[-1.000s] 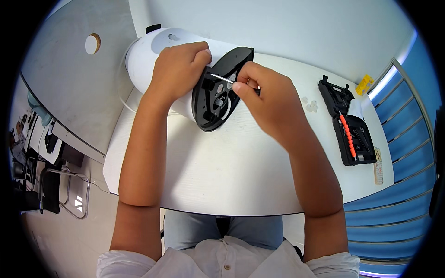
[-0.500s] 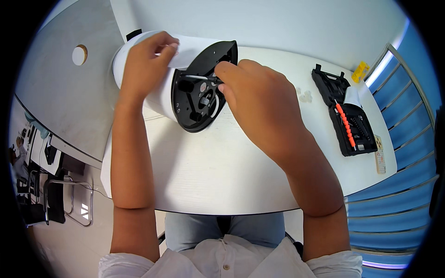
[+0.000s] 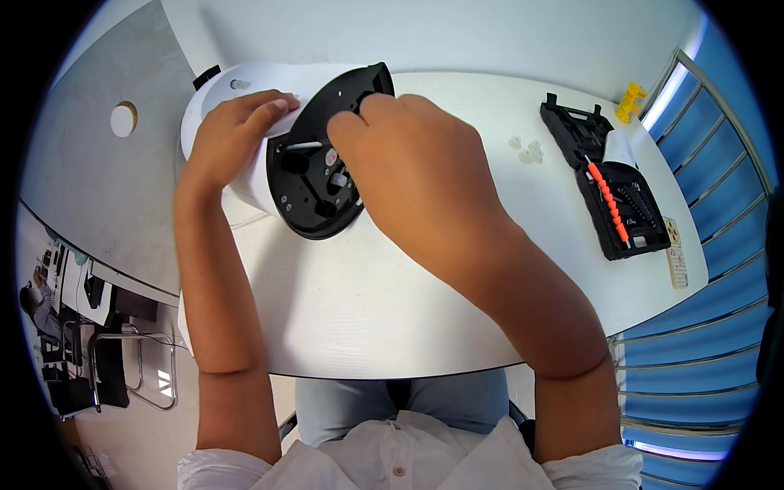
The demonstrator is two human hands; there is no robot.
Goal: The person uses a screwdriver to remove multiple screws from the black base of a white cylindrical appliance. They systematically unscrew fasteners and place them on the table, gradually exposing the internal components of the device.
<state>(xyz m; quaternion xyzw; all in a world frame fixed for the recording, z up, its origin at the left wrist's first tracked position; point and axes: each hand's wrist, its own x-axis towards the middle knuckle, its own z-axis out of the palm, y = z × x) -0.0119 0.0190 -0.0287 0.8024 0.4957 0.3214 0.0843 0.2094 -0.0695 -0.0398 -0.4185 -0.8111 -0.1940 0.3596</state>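
At the black base (image 3: 304, 214) of a white appliance (image 3: 251, 186), the right hand (image 3: 420, 159) grips a screwdriver (image 3: 302, 146) while the left hand (image 3: 233, 135) rests on top, fingers (image 3: 282, 104) loosely curled.

Right hand (image 3: 420, 159) — rolled over the screwdriver (image 3: 302, 145).

Your right hand (image 3: 425, 163) hid the handle end of the tool (image 3: 304, 146), only its metal shaft showing, and covered part of the black end plate (image 3: 306, 192). Your left hand (image 3: 237, 131) masked some of the white housing (image 3: 253, 175). The lower edge cropped your shirt (image 3: 392, 459); the translucent pieces (image 3: 532, 153) were too small to identify.
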